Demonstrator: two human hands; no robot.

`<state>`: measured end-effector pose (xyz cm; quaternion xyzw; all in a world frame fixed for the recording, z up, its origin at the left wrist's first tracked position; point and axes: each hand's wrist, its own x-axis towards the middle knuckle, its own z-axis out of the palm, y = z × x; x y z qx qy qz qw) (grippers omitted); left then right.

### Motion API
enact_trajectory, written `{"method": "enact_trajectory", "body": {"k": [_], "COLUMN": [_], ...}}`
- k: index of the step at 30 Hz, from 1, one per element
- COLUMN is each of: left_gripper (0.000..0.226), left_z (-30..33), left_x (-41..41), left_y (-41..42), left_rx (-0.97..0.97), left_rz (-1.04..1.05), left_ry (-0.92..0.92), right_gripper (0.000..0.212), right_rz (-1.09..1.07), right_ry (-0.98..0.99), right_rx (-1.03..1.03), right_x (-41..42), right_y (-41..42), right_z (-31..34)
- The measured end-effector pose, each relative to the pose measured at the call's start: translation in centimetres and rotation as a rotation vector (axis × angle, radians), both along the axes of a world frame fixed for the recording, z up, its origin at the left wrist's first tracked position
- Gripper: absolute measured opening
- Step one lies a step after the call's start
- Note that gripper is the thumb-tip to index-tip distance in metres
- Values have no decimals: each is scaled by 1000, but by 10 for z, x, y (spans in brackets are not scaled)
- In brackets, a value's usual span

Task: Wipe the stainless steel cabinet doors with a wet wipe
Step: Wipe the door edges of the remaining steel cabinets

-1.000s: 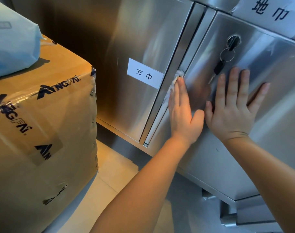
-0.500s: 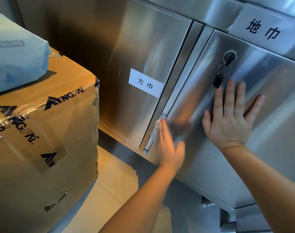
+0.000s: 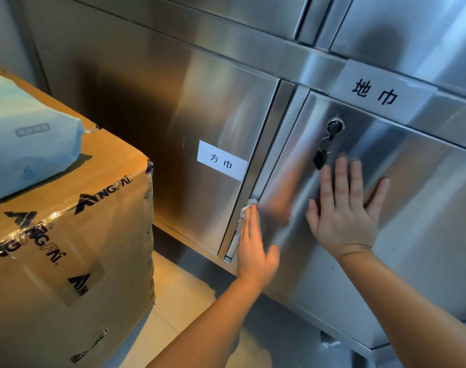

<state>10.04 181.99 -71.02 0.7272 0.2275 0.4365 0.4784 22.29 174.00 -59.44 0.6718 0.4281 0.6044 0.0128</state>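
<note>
Wet wipe [image 3: 249, 208] mostly hidden under left hand [image 3: 254, 248]; cardboard box [image 3: 67, 248] cut off at left edge.

Your left hand [image 3: 254, 247] is flat with its fingers straight and together, thumb out to the right, fingertips pointing up, and its bare forearm runs down to the lower edge of the view. Your right hand [image 3: 345, 213] is spread wide, palm flat and fingers fanned upward, with the wrist bent back. Its forearm leaves at the lower right corner.
</note>
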Motion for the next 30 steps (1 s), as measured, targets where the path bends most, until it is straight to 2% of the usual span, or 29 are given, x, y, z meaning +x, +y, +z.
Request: {"method": "enact_trajectory", "body": {"k": [2, 6, 9, 13, 18, 20, 26, 27, 30], "left_gripper": [87, 84, 86, 86, 98, 97, 88, 87, 82], "left_z": [25, 129, 171, 133, 29, 12, 48, 53, 85], "left_x": [5, 25, 33, 33, 15, 12, 23, 23, 28], "left_y": [1, 12, 22, 27, 13, 7, -13, -14, -12], "left_rx": [2, 120, 207, 292, 77, 11, -184, -170, 47], "left_rz": [-13, -27, -19, 9, -9, -8, 39, 39, 67], "left_ry": [-68, -279, -320, -249, -15, 62, 0, -24, -166], "right_gripper": [66, 62, 65, 64, 64, 64, 67, 67, 64], "right_rz": [4, 26, 33, 27, 14, 19, 28, 27, 19], "right_ry": [1, 3, -8, -5, -11, -13, 2, 2, 0], "right_rx": [-3, 5, 4, -6, -1, 6, -3, -4, -11], "right_x": [1, 0, 0, 2, 1, 1, 1, 1, 3], "right_y": [0, 0, 1, -1, 0, 0, -1, -1, 0], "right_z": [0, 2, 4, 2, 2, 2, 2, 2, 1]}}
